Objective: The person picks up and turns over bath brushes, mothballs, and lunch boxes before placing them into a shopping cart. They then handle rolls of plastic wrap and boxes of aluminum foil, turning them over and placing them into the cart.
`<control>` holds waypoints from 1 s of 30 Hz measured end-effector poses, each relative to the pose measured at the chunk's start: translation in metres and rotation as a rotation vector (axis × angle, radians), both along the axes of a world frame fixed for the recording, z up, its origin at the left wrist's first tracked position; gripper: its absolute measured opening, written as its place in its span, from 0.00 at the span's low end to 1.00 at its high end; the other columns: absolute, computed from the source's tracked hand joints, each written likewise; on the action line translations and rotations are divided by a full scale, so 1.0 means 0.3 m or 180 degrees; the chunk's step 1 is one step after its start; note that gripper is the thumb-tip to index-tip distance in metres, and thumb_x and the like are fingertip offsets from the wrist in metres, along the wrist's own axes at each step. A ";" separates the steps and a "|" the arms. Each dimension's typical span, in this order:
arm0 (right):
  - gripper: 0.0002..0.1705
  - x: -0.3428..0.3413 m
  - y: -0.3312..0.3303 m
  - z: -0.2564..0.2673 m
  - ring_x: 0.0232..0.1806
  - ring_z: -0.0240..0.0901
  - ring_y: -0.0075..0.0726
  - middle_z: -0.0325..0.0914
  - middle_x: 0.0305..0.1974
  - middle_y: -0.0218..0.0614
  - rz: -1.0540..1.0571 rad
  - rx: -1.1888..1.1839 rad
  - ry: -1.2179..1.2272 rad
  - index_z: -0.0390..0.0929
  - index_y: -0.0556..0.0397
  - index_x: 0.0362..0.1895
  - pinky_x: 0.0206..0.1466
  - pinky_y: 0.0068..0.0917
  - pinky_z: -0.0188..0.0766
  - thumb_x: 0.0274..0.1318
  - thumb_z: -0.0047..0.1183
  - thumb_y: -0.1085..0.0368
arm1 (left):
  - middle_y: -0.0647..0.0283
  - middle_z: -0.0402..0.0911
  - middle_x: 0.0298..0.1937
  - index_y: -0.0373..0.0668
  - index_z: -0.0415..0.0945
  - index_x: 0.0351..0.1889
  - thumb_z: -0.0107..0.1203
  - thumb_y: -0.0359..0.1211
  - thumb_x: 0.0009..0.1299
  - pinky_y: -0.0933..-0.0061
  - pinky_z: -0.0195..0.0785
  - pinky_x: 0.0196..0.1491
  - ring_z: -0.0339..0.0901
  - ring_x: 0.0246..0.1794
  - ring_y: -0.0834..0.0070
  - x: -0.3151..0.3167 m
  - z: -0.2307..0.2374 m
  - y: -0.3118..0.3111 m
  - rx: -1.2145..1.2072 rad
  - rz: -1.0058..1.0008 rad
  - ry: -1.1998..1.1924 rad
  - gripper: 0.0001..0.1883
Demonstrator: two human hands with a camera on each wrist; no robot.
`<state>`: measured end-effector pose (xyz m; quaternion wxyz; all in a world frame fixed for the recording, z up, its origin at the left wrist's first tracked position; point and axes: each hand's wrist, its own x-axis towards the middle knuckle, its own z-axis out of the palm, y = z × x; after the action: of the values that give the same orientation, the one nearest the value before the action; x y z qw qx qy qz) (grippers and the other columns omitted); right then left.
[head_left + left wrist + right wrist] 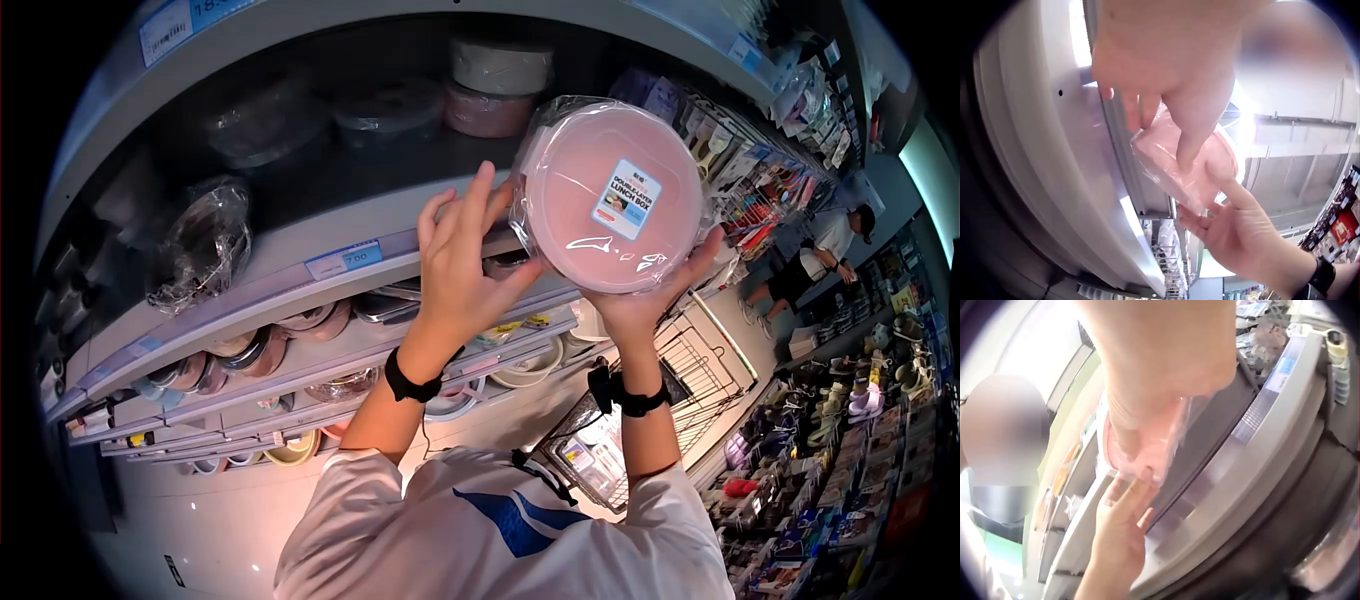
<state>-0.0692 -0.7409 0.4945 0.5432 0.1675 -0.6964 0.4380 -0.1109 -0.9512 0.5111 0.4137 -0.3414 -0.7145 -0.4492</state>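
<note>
A round pink lunch box (pixel 570 190) in clear plastic wrap is held up before the shelf, its labelled face toward the head camera. From below and the right, my right hand (pixel 645 300) grips its lower edge, fingers partly hidden behind it. My left hand (pixel 460 260) is at the box's left side with fingers spread, its thumb reaching the wrap. In the left wrist view, the left hand (pixel 1172 75) comes from above with its thumb against the box (pixel 1160 150), and the right hand (pixel 1241 237) holds the other side. The right wrist view shows the box (pixel 1163 434) between both hands.
Wrapped containers (pixel 490 105) stand on the dark shelf behind, with a crumpled clear package (pixel 205 245) at left. Lower shelves hold more bowls (pixel 255 350). A shopping cart (pixel 690 360) is at lower right; a person (pixel 830 240) stands in the aisle beyond.
</note>
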 end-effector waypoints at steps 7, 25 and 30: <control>0.84 -0.183 0.020 0.022 0.75 0.58 0.50 0.51 0.74 0.49 -0.0337 0.0550 0.0393 0.34 0.47 0.80 0.78 0.48 0.58 0.25 0.87 0.64 | 0.64 0.86 0.48 0.39 0.71 0.70 0.73 0.36 0.57 0.54 0.56 0.69 0.81 0.51 0.71 -0.095 -0.038 0.064 0.0194 0.0835 0.0733 0.40; 0.19 -0.225 0.103 0.062 0.57 0.76 0.47 0.84 0.51 0.41 -0.0671 0.0858 -0.0517 0.83 0.53 0.51 0.67 0.41 0.60 0.61 0.65 0.56 | 0.75 0.84 0.34 0.52 0.84 0.37 0.65 0.37 0.61 0.60 0.58 0.65 0.79 0.37 0.77 -0.118 -0.056 0.105 -0.0417 0.1856 0.0787 0.07; 0.12 -0.004 0.214 -0.137 0.59 0.75 0.45 0.83 0.54 0.43 -0.0859 0.0675 -0.0633 0.83 0.59 0.50 0.64 0.38 0.70 0.63 0.59 0.71 | 0.74 0.82 0.33 0.52 0.84 0.39 0.65 0.38 0.62 0.61 0.58 0.64 0.79 0.37 0.76 -0.109 -0.067 0.093 -0.0569 0.1872 0.0735 0.08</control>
<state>-0.0704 -0.6766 0.4533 0.5047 0.0848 -0.8051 0.2998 -0.1435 -0.9231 0.4909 0.5724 -0.2041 -0.7675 -0.2042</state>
